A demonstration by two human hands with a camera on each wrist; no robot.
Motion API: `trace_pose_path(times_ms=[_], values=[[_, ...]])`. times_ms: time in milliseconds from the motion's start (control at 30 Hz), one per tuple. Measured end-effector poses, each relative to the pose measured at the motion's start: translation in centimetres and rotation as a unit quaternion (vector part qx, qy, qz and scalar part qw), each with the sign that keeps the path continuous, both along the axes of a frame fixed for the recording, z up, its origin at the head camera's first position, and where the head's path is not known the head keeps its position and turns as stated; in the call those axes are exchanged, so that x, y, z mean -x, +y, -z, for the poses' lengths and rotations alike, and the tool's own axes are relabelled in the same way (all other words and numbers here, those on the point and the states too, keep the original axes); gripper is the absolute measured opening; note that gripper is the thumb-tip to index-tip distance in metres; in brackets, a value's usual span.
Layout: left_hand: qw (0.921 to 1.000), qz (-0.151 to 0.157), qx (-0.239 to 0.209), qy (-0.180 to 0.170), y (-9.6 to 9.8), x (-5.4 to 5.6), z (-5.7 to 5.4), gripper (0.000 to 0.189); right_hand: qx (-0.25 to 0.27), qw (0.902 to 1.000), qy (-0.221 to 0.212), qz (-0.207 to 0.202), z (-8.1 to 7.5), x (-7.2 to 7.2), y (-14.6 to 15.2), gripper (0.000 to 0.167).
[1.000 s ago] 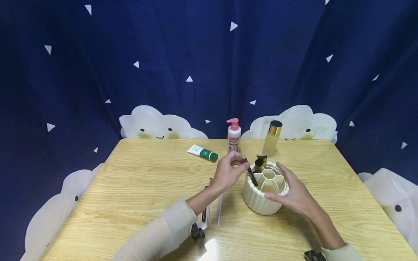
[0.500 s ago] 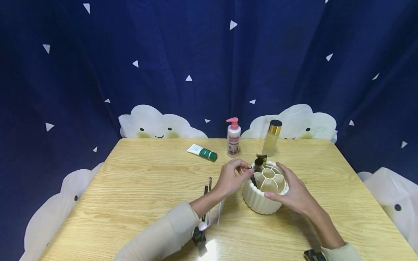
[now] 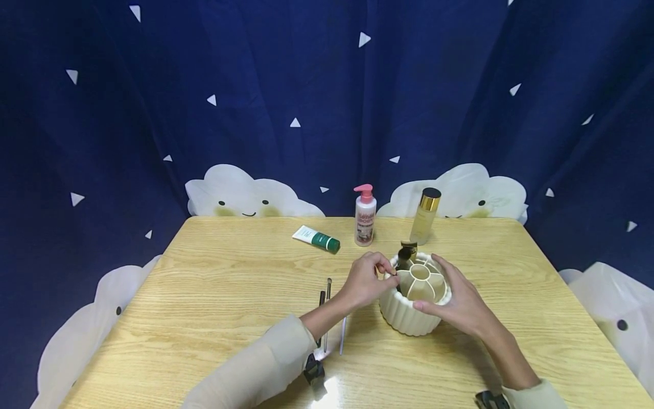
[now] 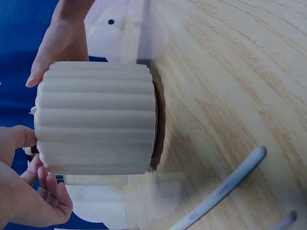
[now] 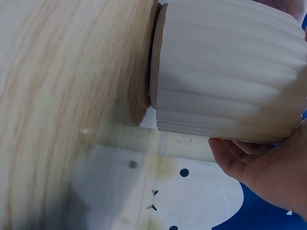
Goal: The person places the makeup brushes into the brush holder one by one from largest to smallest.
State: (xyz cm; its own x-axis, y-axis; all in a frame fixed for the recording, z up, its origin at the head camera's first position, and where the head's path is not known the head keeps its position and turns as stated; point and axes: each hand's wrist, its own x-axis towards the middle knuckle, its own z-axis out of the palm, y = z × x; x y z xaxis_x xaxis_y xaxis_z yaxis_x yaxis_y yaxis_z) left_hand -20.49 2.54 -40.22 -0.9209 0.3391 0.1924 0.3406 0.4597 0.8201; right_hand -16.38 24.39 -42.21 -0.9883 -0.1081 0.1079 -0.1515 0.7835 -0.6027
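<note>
A cream, ribbed round brush holder (image 3: 409, 318) stands upright on the table, with wall-divided compartments around a central ring. My left hand (image 3: 365, 281) is at its left rim, pinching the top of a slim black stick (image 3: 398, 288) that stands in a left compartment. Fingers hide most of the stick, so its exact kind cannot be told. My right hand (image 3: 462, 301) grips the holder from the right, thumb on the near rim and fingers on the far side. A dark makeup brush (image 3: 405, 255) stands in the back left compartment.
Beneath my left forearm lie a black stick (image 3: 322, 298), a thin brush (image 3: 328, 288) and a pale slim stick (image 3: 343, 335). At the back are a green-and-white tube (image 3: 317, 238), a pink pump bottle (image 3: 365, 218) and a gold-capped bottle (image 3: 425, 218).
My left hand has moved down and slightly right to the rim, lowering the black stick into the holder. My right hand has kept its grip in place.
</note>
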Motion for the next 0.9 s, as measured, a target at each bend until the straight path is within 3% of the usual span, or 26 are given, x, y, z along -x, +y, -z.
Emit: trace_pose_path(times_ms=[333, 600, 900], values=[[0.9984, 0.003, -0.020, -0.052, -0.7, 0.2, 0.0, 0.025, 0.010, 0.9999, 0.000, 0.003, 0.0, 0.0, 0.0, 0.108], [0.9982, 0.013, -0.031, -0.049, -3.8, 0.9, 0.8, 0.024, 0.002, 1.0000, 0.009, -0.001, 0.2, 0.0, 0.1, 0.107], [0.9975, -0.041, 0.023, -0.054, -8.4, 3.0, 2.7, 0.025, -0.021, 0.9992, 0.015, -0.029, -0.1, -0.2, 0.2, 0.097]])
